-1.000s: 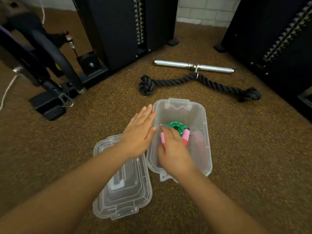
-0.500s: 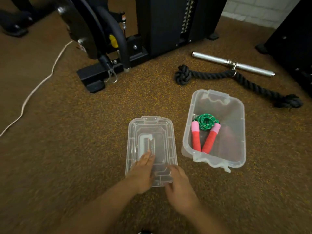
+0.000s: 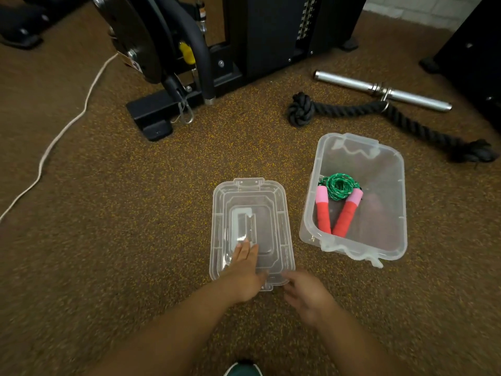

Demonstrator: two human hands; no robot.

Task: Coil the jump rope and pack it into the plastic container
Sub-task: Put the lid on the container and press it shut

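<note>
The coiled green jump rope (image 3: pixel 339 189) with red and pink handles lies inside the open clear plastic container (image 3: pixel 390 248) on the floor at the right. The clear lid (image 3: pixel 252 210) lies flat on the floor to the container's left. My left hand (image 3: pixel 244 272) rests on the lid's near end with its fingers flat on top. My right hand (image 3: pixel 306 294) is at the lid's near right corner, fingers loosely curled, holding nothing that I can see.
A black knotted rope (image 3: pixel 379 115) clipped to a metal bar (image 3: pixel 379 90) lies on the floor beyond the container. A black weight machine base (image 3: pixel 168 112) stands at the back. A white cord (image 3: pixel 62 128) runs along the left. Speckled brown flooring surrounds everything.
My right hand let go of the jump rope in the container. Both hands moved over to the near end of the lid. The view shifted left.
</note>
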